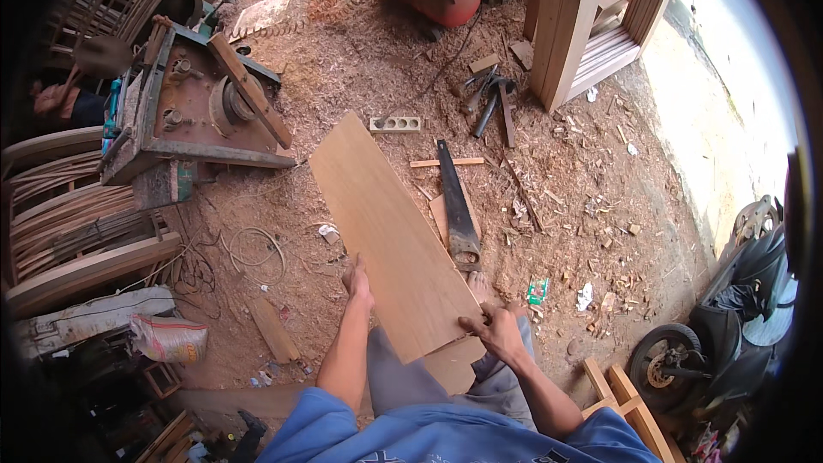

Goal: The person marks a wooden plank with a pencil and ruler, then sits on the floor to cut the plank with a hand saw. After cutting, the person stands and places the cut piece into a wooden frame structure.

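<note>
I hold a long, pale plywood board (pixel 386 223) at a slant over my legs. My left hand (pixel 358 283) grips its left edge, fingers mostly hidden behind it. My right hand (pixel 499 326) is closed on the lower right corner, where a smaller board (pixel 454 369) sticks out beneath the long one. A black-bladed handsaw (pixel 454 206) lies on the floor just right of the board, by my bare foot. A thin wooden strip (pixel 446 162) lies across near the saw's tip.
Sawdust and offcuts cover the floor around a power strip (pixel 394 123) and several hammer-like tools (pixel 489 107). A metal-framed machine (pixel 163 154) and stacked timber (pixel 86 266) line the left. A red compressor (pixel 437 0), wooden frames (pixel 561 26) and a motorbike (pixel 686 360) stand around.
</note>
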### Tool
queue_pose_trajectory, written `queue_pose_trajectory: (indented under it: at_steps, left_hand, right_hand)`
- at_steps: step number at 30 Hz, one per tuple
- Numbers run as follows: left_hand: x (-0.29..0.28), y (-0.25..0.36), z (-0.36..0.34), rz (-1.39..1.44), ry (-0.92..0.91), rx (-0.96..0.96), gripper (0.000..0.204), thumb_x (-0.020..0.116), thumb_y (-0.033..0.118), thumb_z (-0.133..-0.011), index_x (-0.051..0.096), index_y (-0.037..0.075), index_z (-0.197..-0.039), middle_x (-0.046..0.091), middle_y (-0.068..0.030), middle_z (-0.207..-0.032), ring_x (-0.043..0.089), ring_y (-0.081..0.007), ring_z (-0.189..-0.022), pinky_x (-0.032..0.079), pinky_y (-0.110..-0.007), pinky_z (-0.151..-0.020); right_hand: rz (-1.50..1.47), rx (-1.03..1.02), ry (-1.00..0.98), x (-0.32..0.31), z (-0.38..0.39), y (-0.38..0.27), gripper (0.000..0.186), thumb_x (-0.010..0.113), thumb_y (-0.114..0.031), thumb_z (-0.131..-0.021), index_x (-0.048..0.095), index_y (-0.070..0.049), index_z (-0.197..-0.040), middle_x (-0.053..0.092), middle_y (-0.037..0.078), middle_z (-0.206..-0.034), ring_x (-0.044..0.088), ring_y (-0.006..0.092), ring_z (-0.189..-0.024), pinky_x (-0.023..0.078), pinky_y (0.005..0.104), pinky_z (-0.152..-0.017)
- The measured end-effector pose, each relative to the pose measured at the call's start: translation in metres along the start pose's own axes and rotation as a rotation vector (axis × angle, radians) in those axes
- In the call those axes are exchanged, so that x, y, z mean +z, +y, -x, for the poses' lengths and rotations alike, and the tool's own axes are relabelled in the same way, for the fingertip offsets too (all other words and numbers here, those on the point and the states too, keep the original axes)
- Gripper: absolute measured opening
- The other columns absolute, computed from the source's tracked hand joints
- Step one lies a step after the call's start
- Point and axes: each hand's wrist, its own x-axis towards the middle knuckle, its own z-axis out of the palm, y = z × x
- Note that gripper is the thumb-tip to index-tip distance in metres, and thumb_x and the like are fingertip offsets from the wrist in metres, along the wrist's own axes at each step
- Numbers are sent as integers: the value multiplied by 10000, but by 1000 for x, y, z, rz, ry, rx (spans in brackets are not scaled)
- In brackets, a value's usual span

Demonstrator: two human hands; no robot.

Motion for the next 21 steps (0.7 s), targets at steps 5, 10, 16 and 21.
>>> queue_pose_trajectory:
  at_steps: [5, 10, 16, 21]
  left_hand:
    - [25, 73, 137, -108, 187, 308, 405, 570, 266, -979, 525, 2, -1283, 623, -143, -1187, 629, -247, -1019, 530, -391, -862]
    - [47, 129, 197, -13, 86, 218, 341, 572, 278, -977, 563, 6, -1181, 641, -134, -1127, 631, -229, -1005, 536, -377, -826]
    - [104, 162, 235, 152, 125, 213, 335, 608, 294, -954, 582, -16, -1078, 650, -138, -984, 628, -254, -858, 506, -369, -735]
    - [137, 182, 250, 113, 141, 119, 316, 605, 288, -958, 588, 10, -1106, 622, -104, -1002, 599, -213, -904, 495, -355, -772]
  right_hand:
    - [-367, -18, 748, -120, 103, -1, 368, 678, -325, -898, 707, 42, -880, 692, 98, -681, 668, 172, -662, 499, 291, -661]
    - [-578, 57, 927, -194, 166, 10, 571, 462, -468, -1010, 641, 51, -854, 601, 96, -537, 661, 177, -587, 473, 293, -607]
    - [-1035, -184, 105, -126, 150, -47, 744, 465, -601, -953, 426, 16, -1368, 632, 239, -1141, 620, 319, -1088, 449, 462, -982]
    - [-1012, -122, 288, -100, 95, -139, 709, 667, -477, -886, 439, 12, -1345, 561, 187, -1222, 583, 277, -1067, 483, 413, -892]
